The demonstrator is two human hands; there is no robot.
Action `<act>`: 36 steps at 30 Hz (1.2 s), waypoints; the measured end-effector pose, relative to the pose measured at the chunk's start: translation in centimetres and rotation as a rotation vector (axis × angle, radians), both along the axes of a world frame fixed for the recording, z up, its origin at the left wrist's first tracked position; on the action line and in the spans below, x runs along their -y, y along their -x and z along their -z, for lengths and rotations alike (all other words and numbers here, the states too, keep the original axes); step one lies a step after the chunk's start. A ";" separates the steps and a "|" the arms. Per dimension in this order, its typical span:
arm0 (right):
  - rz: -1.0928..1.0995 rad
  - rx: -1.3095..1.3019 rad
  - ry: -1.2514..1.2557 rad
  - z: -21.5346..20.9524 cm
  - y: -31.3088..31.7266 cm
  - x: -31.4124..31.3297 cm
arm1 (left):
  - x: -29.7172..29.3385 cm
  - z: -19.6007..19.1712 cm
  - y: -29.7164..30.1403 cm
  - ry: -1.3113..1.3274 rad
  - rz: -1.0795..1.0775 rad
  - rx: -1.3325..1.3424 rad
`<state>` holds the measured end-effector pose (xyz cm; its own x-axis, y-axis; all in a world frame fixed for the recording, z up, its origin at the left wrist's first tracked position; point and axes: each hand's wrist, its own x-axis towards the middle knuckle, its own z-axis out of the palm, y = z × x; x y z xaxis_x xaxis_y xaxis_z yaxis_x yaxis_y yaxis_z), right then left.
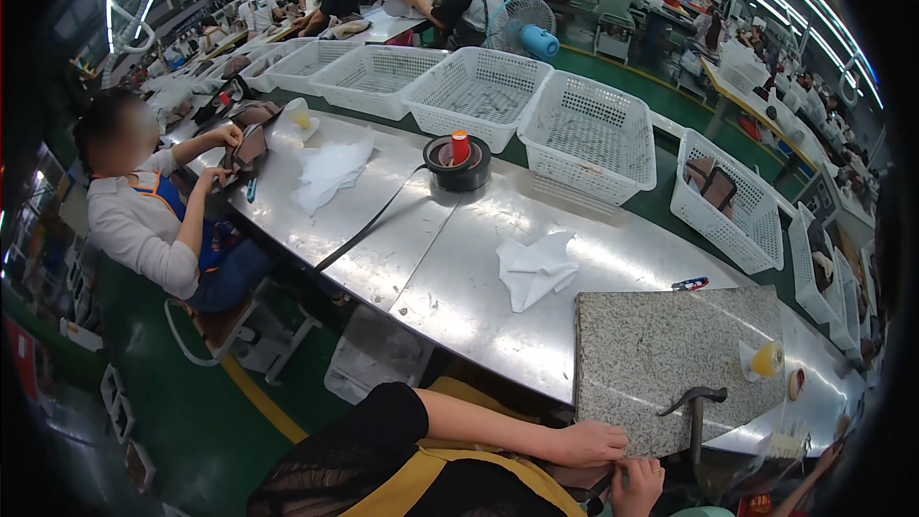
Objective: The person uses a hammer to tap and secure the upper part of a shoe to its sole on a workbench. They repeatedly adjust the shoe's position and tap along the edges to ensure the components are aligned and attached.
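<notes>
At the near edge of the speckled stone slab point(661, 345), my left hand point(586, 443) is closed with its fingers curled over a brown piece of material point(582, 476). My right hand point(638, 486), wearing a ring, is closed on the same piece, just beside and nearer to me. Most of the piece is hidden under my hands and the lower picture edge. A hammer point(697, 416) with a dark head lies on the slab, right of my hands. Farther right stand a small pot of yellow stuff point(766, 358) and a small round red-rimmed tin point(796, 383).
A cutter point(689, 283) lies behind the slab, a white cloth point(538, 271) to its left. A tape reel point(457, 170) carries a red spool. White baskets point(586, 139) line the far edge. At left, a co-worker point(158, 211) handles brown pieces; another person's arm point(814, 474) shows lower right.
</notes>
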<state>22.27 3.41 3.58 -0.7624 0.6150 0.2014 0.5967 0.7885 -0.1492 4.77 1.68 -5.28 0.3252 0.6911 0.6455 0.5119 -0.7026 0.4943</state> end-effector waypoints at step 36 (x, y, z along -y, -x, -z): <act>0.082 -0.090 0.081 1.0 -0.4 -0.4 | -0.7 -0.3 0.1 -0.097 0.013 -0.098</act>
